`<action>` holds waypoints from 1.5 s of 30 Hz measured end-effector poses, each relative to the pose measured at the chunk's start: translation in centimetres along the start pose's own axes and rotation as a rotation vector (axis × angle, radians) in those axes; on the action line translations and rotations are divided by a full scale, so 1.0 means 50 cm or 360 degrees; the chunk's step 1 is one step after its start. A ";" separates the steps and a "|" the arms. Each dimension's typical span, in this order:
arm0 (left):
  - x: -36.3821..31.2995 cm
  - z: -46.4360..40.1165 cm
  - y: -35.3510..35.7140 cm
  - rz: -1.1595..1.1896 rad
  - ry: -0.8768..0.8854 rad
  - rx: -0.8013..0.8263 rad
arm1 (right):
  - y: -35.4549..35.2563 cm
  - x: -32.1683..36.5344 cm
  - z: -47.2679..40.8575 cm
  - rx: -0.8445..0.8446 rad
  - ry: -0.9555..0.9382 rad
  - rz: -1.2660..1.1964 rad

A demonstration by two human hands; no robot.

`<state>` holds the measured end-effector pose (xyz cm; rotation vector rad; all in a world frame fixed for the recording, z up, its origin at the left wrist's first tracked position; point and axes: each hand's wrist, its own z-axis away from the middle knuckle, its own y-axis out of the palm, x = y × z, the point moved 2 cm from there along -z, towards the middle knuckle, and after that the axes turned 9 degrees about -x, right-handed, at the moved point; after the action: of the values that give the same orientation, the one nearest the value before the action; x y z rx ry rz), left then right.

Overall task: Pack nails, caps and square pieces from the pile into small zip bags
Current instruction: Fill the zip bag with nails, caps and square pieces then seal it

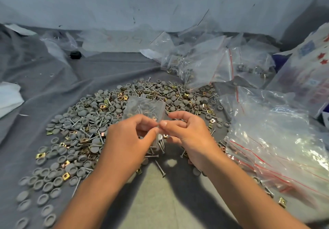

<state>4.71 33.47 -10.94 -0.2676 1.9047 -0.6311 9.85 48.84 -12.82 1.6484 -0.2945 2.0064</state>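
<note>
Nearest, 2 bare forearms reach in over a grey cloth spread as the work surface. The left hand and right hand meet at centre, thumbs and forefingers pinching the near edge of a small clear plastic zip bag, which sticks out just beyond the fingertips and tilts away from the person. Nails and a few caps show inside it. Under and around both hands lies the pile of grey round plastic caps, silver nails and gold square metal pieces. To the right, touching the pile's edge, is a heap of clear empty zip bags with red seal lines. Farther right-back, filled clear bags sit against the pale wall.
</note>
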 end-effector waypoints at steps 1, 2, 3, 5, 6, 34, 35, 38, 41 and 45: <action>0.000 -0.001 -0.001 0.0007 -0.0010 -0.0021 | 0.001 0.001 0.001 0.0004 0.0001 -0.0007; -0.001 -0.002 -0.001 0.0026 -0.0020 -0.0036 | 0.002 0.001 0.001 0.0004 0.0000 -0.0013; -0.003 -0.002 -0.001 0.0054 -0.0030 -0.0037 | 0.002 0.003 0.001 -0.0002 -0.0005 -0.0018; -0.006 -0.001 -0.001 0.0100 -0.0042 -0.0015 | 0.003 0.004 0.001 -0.0025 -0.0023 -0.0013; -0.007 -0.001 -0.002 0.0109 -0.0044 -0.0003 | 0.002 0.004 0.002 -0.0032 -0.0037 -0.0001; -0.012 -0.004 -0.034 -0.0576 0.0192 -0.0193 | -0.016 -0.025 0.003 -0.0058 -0.0693 0.1672; -0.012 -0.003 -0.034 -0.0564 0.0199 -0.0189 | -0.014 -0.027 0.003 -0.0056 -0.0717 0.1741; -0.010 -0.005 -0.032 -0.0513 0.0232 -0.0201 | -0.007 -0.028 0.009 -0.0036 -0.0780 0.1763; -0.006 -0.006 -0.031 -0.0498 0.0225 -0.0187 | -0.004 -0.029 0.013 0.0004 -0.0747 0.1821; 0.000 -0.007 -0.027 -0.0513 0.0229 -0.0134 | -0.003 -0.026 0.025 0.0052 -0.0779 0.1916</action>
<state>4.26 32.43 -10.09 -0.6058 2.0474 -0.8018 11.13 48.03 -13.79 2.2314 -1.7808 2.2418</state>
